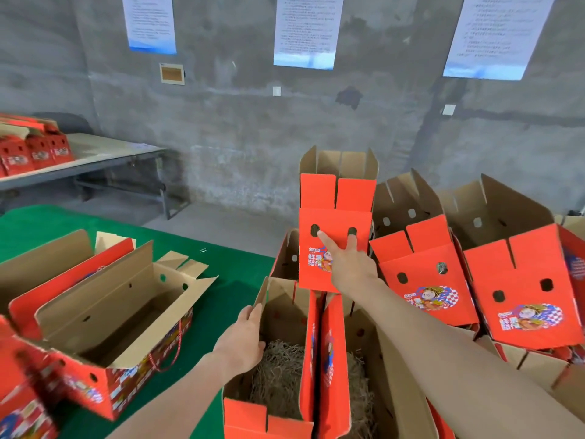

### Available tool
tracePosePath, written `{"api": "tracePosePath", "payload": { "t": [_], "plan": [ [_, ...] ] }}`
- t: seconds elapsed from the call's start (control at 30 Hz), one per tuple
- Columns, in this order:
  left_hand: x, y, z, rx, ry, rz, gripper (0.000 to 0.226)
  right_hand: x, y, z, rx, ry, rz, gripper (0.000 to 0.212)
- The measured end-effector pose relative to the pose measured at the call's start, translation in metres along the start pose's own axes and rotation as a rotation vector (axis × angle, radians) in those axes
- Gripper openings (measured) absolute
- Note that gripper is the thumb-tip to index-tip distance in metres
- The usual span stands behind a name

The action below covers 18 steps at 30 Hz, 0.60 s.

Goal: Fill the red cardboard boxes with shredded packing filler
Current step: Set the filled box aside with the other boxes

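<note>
Pokes two spread fingers of right hand [351, 267] into upright red cardboard box [335, 221]; pinches brown flap [264, 293] with left hand [243, 340].

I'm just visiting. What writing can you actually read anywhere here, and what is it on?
"GOOD": small, above the cartoon on the upright red box.
"鲜果": apparently, large characters below it; second row blurred.
Three wall sheets: print too small to read.
Side lettering on the left box: too blurred.
</note>
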<state>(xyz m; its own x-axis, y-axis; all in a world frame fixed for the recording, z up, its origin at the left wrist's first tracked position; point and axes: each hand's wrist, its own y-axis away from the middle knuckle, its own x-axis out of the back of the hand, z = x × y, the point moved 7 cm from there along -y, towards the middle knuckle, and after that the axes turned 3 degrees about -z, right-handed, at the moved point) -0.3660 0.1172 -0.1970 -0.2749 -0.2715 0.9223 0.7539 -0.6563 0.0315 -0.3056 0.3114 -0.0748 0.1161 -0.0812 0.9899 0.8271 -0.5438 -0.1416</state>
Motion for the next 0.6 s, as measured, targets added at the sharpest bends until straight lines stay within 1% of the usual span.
{"api": "tracePosePath", "payload": {
  "t": [0.1, 0.23, 0.37, 0.6],
  "plan": [
    [0.004, 0.001, 0.003, -0.005, 0.068, 0.004, 0.07, 0.0, 0.0, 0.001, 0.002, 0.016, -0.034, 0.082],
    [0.011, 0.008, 0.002, 0.009, 0.098, 0.022, 0.062, -0.002, -0.003, -0.005, 0.023, -0.002, -0.08, 0.086],
    [0.016, 0.015, -0.005, 0.024, 0.126, 0.056, 0.062, -0.006, -0.002, -0.019, 0.012, -0.009, -0.029, 0.083],
    [0.024, 0.025, -0.016, 0.034, 0.19, 0.052, 0.057, 0.004, 0.002, -0.031, -0.014, -0.008, -0.028, 0.084]
  ]
}}
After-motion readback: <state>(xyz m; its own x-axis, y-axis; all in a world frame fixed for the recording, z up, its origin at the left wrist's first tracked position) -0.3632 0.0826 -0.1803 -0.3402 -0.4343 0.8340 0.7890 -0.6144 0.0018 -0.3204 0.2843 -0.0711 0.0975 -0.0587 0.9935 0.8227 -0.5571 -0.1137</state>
